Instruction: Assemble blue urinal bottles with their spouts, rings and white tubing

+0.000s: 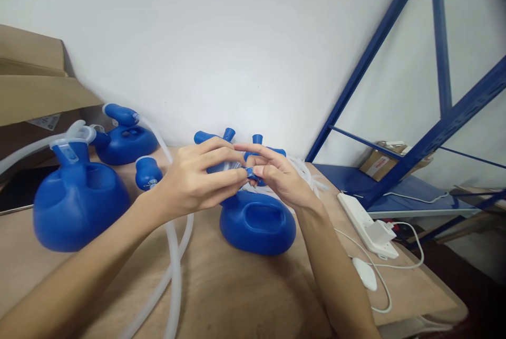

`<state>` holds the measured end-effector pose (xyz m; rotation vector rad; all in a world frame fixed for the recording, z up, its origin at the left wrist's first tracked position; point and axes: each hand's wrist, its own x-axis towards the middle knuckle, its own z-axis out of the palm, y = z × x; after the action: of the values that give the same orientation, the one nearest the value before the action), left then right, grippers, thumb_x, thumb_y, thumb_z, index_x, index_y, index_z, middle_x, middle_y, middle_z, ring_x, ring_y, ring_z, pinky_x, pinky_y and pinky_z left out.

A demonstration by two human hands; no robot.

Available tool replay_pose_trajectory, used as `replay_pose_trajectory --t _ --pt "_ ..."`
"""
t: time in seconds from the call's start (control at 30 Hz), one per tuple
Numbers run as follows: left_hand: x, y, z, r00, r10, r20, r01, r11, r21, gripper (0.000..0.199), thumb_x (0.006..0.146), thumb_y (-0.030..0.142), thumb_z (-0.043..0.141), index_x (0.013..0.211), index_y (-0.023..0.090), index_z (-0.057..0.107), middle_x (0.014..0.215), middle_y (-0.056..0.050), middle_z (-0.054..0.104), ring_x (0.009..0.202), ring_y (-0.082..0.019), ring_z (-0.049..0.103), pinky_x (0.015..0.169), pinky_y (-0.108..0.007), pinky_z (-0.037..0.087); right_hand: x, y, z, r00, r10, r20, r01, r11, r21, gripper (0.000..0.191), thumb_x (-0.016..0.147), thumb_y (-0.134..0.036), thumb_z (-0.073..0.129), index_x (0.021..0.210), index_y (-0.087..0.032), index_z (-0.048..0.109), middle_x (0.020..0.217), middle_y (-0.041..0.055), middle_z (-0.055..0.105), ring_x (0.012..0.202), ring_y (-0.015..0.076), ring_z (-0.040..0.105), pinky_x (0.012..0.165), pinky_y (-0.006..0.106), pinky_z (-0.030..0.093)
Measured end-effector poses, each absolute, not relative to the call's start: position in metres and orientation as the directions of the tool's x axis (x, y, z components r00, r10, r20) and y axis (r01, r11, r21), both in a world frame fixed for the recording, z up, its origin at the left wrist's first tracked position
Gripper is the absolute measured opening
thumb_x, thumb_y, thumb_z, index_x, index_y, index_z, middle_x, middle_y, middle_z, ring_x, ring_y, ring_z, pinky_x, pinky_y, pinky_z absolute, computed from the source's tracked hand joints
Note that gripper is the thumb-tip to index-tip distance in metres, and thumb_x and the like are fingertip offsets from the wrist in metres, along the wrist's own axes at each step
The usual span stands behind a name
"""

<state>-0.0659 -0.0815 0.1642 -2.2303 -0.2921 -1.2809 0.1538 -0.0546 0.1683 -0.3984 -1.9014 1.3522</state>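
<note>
Above a blue plastic bottle with a moulded handle [259, 223], both hands meet at the fingertips. My left hand [205, 173] is closed in a pinch on a small blue ribbed piece [252, 173], and my right hand [279, 173] grips the same piece between thumb and fingers. Its full shape is hidden by the fingers. The bottle's neck is mostly covered by my hands. Blue spouted parts [228, 134] show just behind my fingers. To the left of my left hand lies a blue bulb-shaped connector [148, 172] with a translucent hose [174, 275].
Two more blue bottles stand at left, one with a clear lid [81, 199] and one farther back [126, 145], beside a cardboard box [35, 99]. At right are a white power strip [366, 223], a white mouse [364, 273], cables and a blue metal rack [375, 59].
</note>
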Motion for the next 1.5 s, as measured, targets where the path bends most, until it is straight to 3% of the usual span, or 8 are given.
replay_pose_trajectory --t 0.17,0.33,0.47,0.57,0.93,1.2,1.33,1.5 --pt "-0.067 -0.083 0.166 0.523 -0.033 0.851 0.423 -0.857 -0.293 0.008 0.096 0.017 0.069 0.101 0.023 0.069 0.101 -0.007 0.078 0.093 -0.022 0.072 0.078 -0.037 0.063 0.154 -0.049 0.163 -0.679 0.625 0.386 -0.147 0.399 -0.905 0.041 0.093 -0.037 0.069 0.131 -0.023 0.069 0.085 -0.0008 0.058 0.075 0.0149 0.056 0.074 0.032 0.055" --pt "-0.067 -0.085 0.166 0.521 -0.048 0.852 0.450 -0.833 -0.322 0.009 0.095 0.017 0.069 0.103 0.021 0.069 0.104 -0.007 0.079 0.090 -0.022 0.074 0.096 -0.048 0.060 0.156 -0.049 0.163 -0.678 0.631 0.377 -0.153 0.381 -0.912 0.041 0.092 -0.039 0.072 0.129 -0.021 0.071 0.089 0.0004 0.062 0.077 0.0142 0.058 0.073 0.029 0.053" --pt "-0.064 -0.088 0.166 0.498 -0.004 0.867 0.414 -0.878 -0.241 0.013 0.094 0.012 0.066 0.105 0.020 0.069 0.102 -0.010 0.077 0.091 -0.021 0.075 0.082 -0.036 0.063 0.157 -0.054 0.168 -0.670 0.657 0.344 -0.060 0.414 -0.908 0.039 0.093 -0.033 0.067 0.129 -0.018 0.071 0.097 0.0031 0.065 0.075 0.0130 0.056 0.073 0.029 0.053" --pt "-0.062 -0.089 0.164 0.464 -0.013 0.886 0.392 -0.894 -0.218 0.013 0.092 0.006 0.066 0.098 0.018 0.067 0.097 -0.009 0.077 0.085 -0.019 0.073 0.076 -0.033 0.063 0.155 -0.058 0.170 -0.671 0.658 0.343 -0.027 0.441 -0.897 0.039 0.093 -0.029 0.063 0.129 -0.019 0.070 0.089 0.0009 0.061 0.073 0.0127 0.054 0.070 0.029 0.051" --pt "-0.060 -0.086 0.160 0.499 -0.075 0.863 0.538 -0.754 -0.377 0.014 0.086 0.005 0.066 0.085 0.018 0.061 0.087 -0.007 0.074 0.077 -0.020 0.071 0.068 -0.033 0.062 0.143 -0.066 0.167 -0.576 0.672 0.465 0.051 0.598 -0.800 0.045 0.091 -0.023 0.054 0.133 -0.021 0.070 0.077 -0.0025 0.057 0.066 0.0123 0.049 0.062 0.026 0.047" --pt "-0.065 -0.081 0.157 0.543 -0.124 0.831 0.555 -0.689 -0.466 0.010 0.089 0.010 0.064 0.092 0.019 0.062 0.094 -0.008 0.076 0.086 -0.023 0.074 0.071 -0.035 0.063 0.139 -0.061 0.158 -0.555 0.579 0.597 0.172 0.782 -0.599 0.059 0.080 -0.010 0.056 0.135 -0.024 0.074 0.114 0.0027 0.078 0.103 0.0222 0.071 0.098 0.039 0.057" --pt "-0.074 -0.083 0.164 0.570 0.021 0.821 0.504 -0.798 -0.329 0.016 0.095 0.013 0.060 0.108 0.019 0.065 0.106 -0.011 0.076 0.093 -0.023 0.075 0.078 -0.034 0.062 0.149 -0.059 0.161 -0.604 0.563 0.565 0.131 0.769 -0.626 0.057 0.092 -0.022 0.066 0.149 -0.027 0.063 0.131 0.0051 0.074 0.121 0.0250 0.068 0.109 0.043 0.054" --pt "-0.089 -0.086 0.176 0.491 0.400 0.774 0.597 -0.801 0.035 0.026 0.099 0.033 0.062 0.122 0.021 0.066 0.110 -0.007 0.077 0.095 -0.021 0.074 0.085 -0.031 0.059 0.159 -0.056 0.165 -0.608 0.596 0.524 0.199 0.754 -0.626 0.065 0.101 -0.042 0.064 0.162 -0.031 0.045 0.139 0.0081 0.064 0.128 0.0267 0.062 0.114 0.049 0.051"
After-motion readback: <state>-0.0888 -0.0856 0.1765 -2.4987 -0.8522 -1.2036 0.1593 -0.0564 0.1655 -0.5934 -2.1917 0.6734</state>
